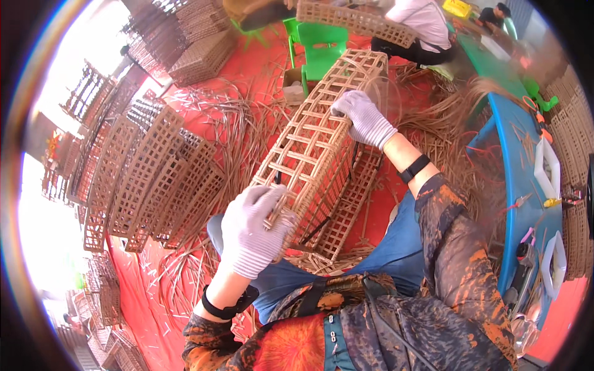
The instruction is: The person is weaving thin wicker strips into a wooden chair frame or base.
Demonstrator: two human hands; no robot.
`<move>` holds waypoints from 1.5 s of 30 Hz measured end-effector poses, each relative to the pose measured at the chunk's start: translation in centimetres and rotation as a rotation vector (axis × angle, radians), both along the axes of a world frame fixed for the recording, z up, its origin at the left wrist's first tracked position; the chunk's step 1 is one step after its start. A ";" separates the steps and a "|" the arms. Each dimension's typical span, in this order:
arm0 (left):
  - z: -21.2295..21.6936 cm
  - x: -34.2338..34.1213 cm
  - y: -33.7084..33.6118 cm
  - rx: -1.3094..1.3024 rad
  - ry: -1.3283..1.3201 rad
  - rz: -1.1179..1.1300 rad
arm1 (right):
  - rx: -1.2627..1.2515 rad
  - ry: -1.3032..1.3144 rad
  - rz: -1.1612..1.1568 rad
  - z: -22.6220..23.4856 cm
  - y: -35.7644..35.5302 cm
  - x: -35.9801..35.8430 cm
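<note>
A long, narrow wicker basket-like piece (309, 133) with an open lattice weave stands slanted between my knees, its far end up and away to the right. My left hand (253, 229), in a striped whitish glove, is closed around its near left end. Farther up, my right hand (366, 120), gloved alike, is closed in a fist at the right edge of the lattice. What its fingers hold is hidden, though thin strands blur beside it. Below the right side, a second lattice panel (352, 210) shows, with dark strips near it.
Stacked woven lattice panels (139, 176) stand at the left. Loose wicker strips (210, 130) litter the red floor covering (139, 278). A green chair (322, 49) is ahead; a blue table (516, 161) with tools and white frames runs along the right. Another person (424, 31) crouches at the back.
</note>
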State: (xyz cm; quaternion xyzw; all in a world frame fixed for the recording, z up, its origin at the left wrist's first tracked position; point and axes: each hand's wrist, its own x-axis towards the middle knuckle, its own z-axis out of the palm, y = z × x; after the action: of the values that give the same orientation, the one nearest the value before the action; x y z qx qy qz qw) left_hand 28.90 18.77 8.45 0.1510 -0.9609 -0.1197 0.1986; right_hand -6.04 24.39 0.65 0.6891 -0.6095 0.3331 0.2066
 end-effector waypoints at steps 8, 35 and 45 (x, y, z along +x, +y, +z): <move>-0.9 -3.1 1.2 -0.043 -0.143 -0.037 | 0.010 0.092 -0.120 0.8 7.3 0.8; -1.1 -3.8 2.1 -0.069 -0.203 -0.054 | 0.237 -1.448 -0.305 -8.5 7.0 -4.2; -1.4 -3.6 1.8 -0.069 -0.216 -0.096 | 0.022 -1.157 -0.149 6.2 13.1 -2.5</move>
State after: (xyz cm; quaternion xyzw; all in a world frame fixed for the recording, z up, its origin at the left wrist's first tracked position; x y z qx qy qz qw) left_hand 25.30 20.60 7.10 0.1096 -0.9864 -0.0789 0.0931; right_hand -8.54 37.44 6.83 0.3525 -0.6734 0.6335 -0.1444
